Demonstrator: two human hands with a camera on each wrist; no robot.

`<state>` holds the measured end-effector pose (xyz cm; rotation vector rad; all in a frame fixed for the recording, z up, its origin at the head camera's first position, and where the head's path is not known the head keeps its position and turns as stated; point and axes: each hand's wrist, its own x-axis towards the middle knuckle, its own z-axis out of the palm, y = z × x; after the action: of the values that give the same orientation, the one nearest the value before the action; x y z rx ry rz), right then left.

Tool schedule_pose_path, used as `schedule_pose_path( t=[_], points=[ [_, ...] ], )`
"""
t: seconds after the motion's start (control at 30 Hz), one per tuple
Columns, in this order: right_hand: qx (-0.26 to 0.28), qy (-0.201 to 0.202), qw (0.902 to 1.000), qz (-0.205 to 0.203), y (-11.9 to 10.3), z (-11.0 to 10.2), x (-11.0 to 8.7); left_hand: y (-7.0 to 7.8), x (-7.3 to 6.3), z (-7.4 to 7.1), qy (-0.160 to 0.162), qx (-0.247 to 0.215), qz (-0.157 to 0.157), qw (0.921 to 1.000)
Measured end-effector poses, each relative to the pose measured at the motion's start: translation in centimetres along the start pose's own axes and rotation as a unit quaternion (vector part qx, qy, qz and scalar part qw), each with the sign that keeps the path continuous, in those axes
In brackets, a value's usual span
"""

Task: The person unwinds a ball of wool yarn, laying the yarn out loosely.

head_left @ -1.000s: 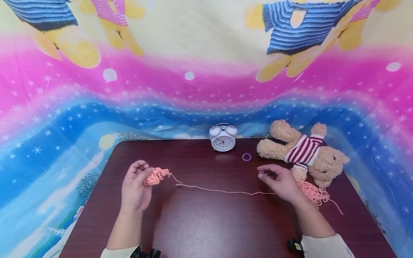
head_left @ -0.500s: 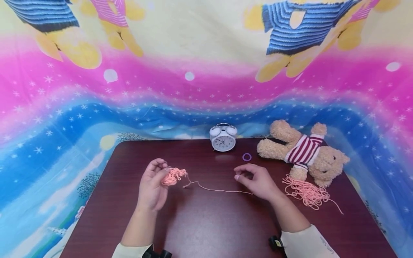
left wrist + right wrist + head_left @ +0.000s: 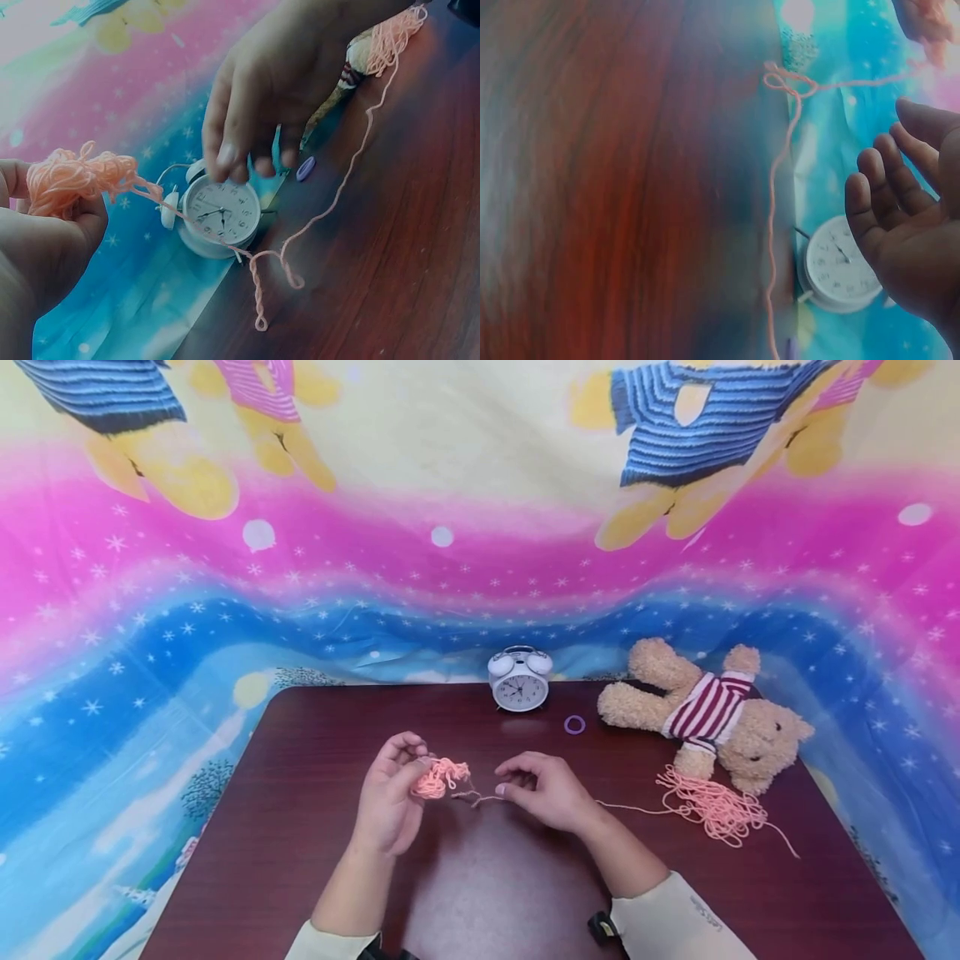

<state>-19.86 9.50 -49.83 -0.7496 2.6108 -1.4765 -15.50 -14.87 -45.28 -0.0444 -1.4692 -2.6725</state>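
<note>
My left hand [image 3: 392, 797] grips a tangled bundle of peach yarn [image 3: 438, 778] between thumb and fingers, held above the table. From the bundle a single strand [image 3: 339, 199] runs down into a twisted loop, then across to a loose heap of the same yarn [image 3: 716, 810] at the right. The right hand [image 3: 553, 793] hovers beside that strand with its fingers loosely bent. In the right wrist view nothing lies between its fingers [image 3: 889, 176], and the strand passes apart from them.
A white alarm clock [image 3: 519, 681] stands at the back edge of the dark wooden table [image 3: 315, 718]. A purple ring [image 3: 574, 725] lies near it. The teddy bear [image 3: 705, 710] in a striped shirt lies at the back right, touching the yarn heap. A printed cloth [image 3: 420, 585] hangs behind.
Both hands have moved closer together: the left one rightward with the yarn bundle, the right one leftward along the strand. The yarn heap, bear and clock stay put.
</note>
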Motion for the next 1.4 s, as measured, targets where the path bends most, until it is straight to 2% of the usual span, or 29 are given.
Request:
schedule_pose_path(
  t=[0.43, 0.53, 0.67, 0.8, 1.07, 1.3, 1.4],
  points=[
    [-0.004, 0.002, 0.9976, -0.069, -1.0, 2.2, 1.5, -0.4, -0.7, 0.8, -0.019, -0.02, -0.005, 0.9996],
    [-0.006, 0.007, 0.9974, -0.072, -1.3, 2.3, 1.6, -0.3, -0.7, 0.8, -0.017, -0.02, -0.006, 0.9996],
    [-0.013, 0.005, 0.9983, -0.056, -1.4, 2.1, 1.5, -0.1, -0.6, 0.5, -0.011, -0.017, -0.002, 0.9998],
    [-0.021, 0.007, 0.9988, -0.043, -1.3, 1.6, 1.2, 0.2, -0.5, -0.1, -0.004, -0.012, 0.006, 0.9999],
    [-0.03, 0.025, 0.9981, -0.047, -0.7, -0.3, 0.3, 0.8, -0.4, -1.1, 0.008, -0.019, 0.011, 0.9997],
    [-0.008, 0.031, 0.998, -0.054, -0.3, -2.2, -0.8, 1.3, -0.2, -2.1, 0.015, -0.024, 0.017, 0.9994],
    [-0.016, 0.042, 0.9972, -0.06, 0.3, -2.9, -1.2, 1.5, -0.1, -2.5, 0.022, -0.026, 0.019, 0.9992]
  ],
)
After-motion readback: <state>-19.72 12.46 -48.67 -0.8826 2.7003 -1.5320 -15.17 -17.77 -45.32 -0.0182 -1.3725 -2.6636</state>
